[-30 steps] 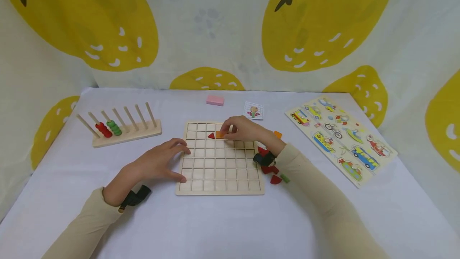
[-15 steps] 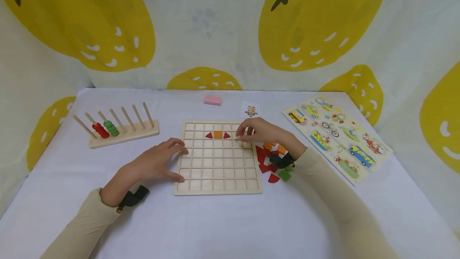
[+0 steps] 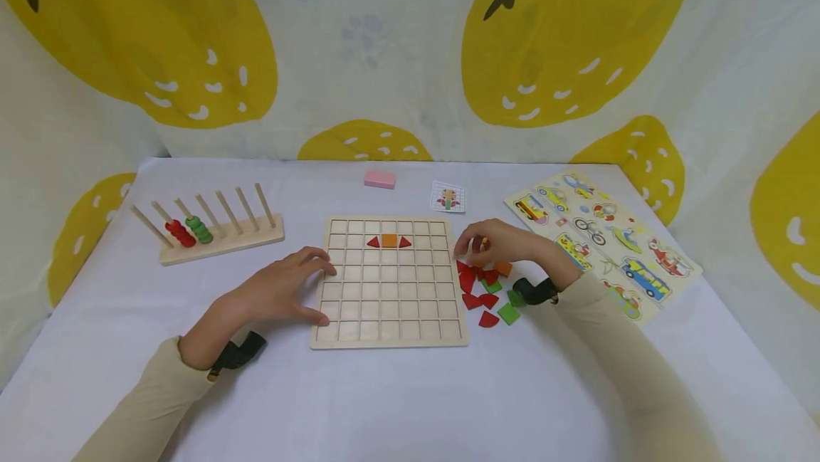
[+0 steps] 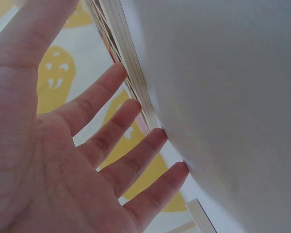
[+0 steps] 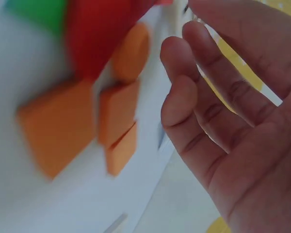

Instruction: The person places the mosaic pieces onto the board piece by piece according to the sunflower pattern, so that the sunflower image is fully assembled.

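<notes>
In the head view a pale wooden grid board lies on the white table. On an upper row sit an orange square, a red triangle on its left and another red triangle on its right. My left hand rests spread against the board's left edge, its fingertips near the wooden side in the left wrist view. Beyond the right edge, my right hand hovers over loose red pieces, green pieces and orange pieces. Its fingers are loosely bent, and nothing shows between them.
A peg stand with red and green beads stands at the left. Behind the board are a pink block and a pattern card. A vehicle picture puzzle lies at the right, partly behind my right forearm.
My right hand has let go of the orange square on the board and moved right to the loose pieces. The right red triangle has come into view. My left hand stays put.
</notes>
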Demonstrator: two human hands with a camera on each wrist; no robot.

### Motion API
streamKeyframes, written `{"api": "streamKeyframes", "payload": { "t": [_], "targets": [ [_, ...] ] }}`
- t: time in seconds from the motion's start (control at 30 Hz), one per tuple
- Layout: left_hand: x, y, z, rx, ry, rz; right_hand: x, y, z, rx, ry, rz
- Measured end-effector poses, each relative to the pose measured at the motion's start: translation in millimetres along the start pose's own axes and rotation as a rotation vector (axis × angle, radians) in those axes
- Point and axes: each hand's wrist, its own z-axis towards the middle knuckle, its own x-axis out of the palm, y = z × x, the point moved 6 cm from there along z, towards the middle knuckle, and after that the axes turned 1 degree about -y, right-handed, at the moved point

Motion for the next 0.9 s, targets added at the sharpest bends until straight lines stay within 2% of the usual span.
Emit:
{"api": "streamKeyframes", "payload": {
  "t": [0.2,0.33,0.63,0.9],
  "targets": [
    [0.5,1.1,0.6,0.003,-0.003,0.002,-4,-9,-10,-0.001,0.008,-0.039],
    [0.8,1.2,0.6,0.003,-0.001,0.003,-3,-14,-13,0.032,0.011,-0.033],
    [1.6,1.6,0.3,-0.005,0.001,0.001,-1,-20,-9,0.041,0.003,-0.042],
    [-0.2,-0.2,-0.3,0.019,-0.009,0.005,0,-18,-5,0.046,-0.016,-0.041]
  ]
}}
